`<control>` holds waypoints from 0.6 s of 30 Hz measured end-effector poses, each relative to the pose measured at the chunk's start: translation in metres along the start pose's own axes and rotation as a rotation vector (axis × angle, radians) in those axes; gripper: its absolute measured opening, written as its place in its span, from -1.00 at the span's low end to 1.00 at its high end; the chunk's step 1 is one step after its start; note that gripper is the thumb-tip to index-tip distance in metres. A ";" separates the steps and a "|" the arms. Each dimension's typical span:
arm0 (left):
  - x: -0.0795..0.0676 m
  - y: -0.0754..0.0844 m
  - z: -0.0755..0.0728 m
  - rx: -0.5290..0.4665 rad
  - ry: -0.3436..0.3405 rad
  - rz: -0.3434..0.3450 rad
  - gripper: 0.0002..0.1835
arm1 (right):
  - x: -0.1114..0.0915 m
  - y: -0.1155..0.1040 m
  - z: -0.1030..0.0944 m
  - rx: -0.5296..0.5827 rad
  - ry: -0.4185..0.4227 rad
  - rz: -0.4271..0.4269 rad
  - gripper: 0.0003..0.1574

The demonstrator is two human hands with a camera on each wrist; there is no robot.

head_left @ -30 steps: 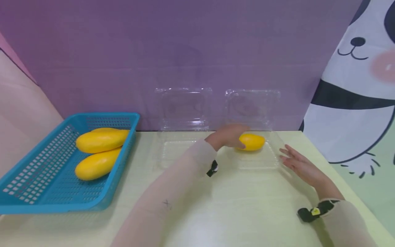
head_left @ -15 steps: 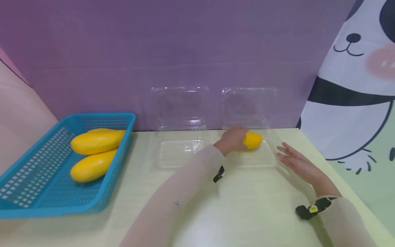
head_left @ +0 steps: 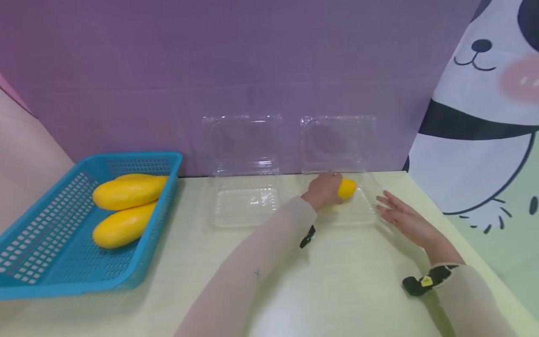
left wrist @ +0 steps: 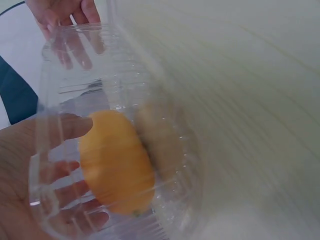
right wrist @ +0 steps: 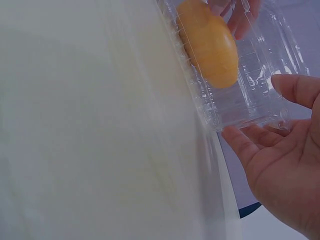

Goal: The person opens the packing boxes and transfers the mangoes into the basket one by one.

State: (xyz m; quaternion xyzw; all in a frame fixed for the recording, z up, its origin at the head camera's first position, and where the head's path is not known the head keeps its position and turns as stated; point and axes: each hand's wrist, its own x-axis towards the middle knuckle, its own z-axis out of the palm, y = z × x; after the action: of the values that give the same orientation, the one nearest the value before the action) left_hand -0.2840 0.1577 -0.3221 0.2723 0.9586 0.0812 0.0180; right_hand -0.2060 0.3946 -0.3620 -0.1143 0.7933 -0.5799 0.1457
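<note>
A yellow mango (head_left: pixel 347 188) lies in the base of the right clear plastic clamshell box (head_left: pixel 353 221), whose lid (head_left: pixel 338 142) stands upright behind. Coming in from the left, my left hand (head_left: pixel 324 191) holds the mango's left end. In the left wrist view its thumb touches the mango (left wrist: pixel 117 162), and the fingers curl along the side, partly seen through the plastic. My right hand (head_left: pixel 406 220) is spread at the box's right side. The right wrist view shows its fingertips right at the clear wall (right wrist: pixel 240 122) and its thumb near the rim.
Left of that box, a second clear clamshell box (head_left: pixel 244 208) stands with its lid up. Several larger yellow fruits (head_left: pixel 128 193) lie in a blue plastic basket (head_left: pixel 143 262) at the left. A purple backdrop (head_left: pixel 252 51) rises behind the table.
My left hand has moved right and closed over more of the mango, leaving only its right end showing in the head view. The right hand stays beside the box. The head view shifted slightly.
</note>
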 end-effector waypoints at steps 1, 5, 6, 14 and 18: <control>0.002 0.001 0.001 0.002 -0.001 -0.010 -0.37 | 0.000 0.000 0.000 0.008 -0.003 -0.010 -0.06; 0.008 0.001 0.008 -0.008 -0.002 -0.054 -0.32 | 0.001 0.001 0.000 0.033 -0.007 -0.034 -0.07; 0.009 0.000 0.010 -0.012 0.000 -0.065 -0.30 | 0.001 0.001 0.001 0.032 -0.002 -0.029 -0.07; 0.011 0.002 0.020 -0.035 0.051 -0.118 -0.29 | 0.002 -0.002 0.002 -0.027 0.009 0.036 -0.08; 0.009 0.004 0.022 -0.041 0.078 -0.100 -0.33 | 0.001 -0.002 0.000 -0.026 0.007 0.017 -0.07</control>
State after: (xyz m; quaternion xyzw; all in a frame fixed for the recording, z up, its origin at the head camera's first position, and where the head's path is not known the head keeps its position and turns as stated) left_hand -0.2878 0.1684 -0.3432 0.2201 0.9692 0.1104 -0.0099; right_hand -0.2066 0.3941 -0.3603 -0.1076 0.8022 -0.5688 0.1465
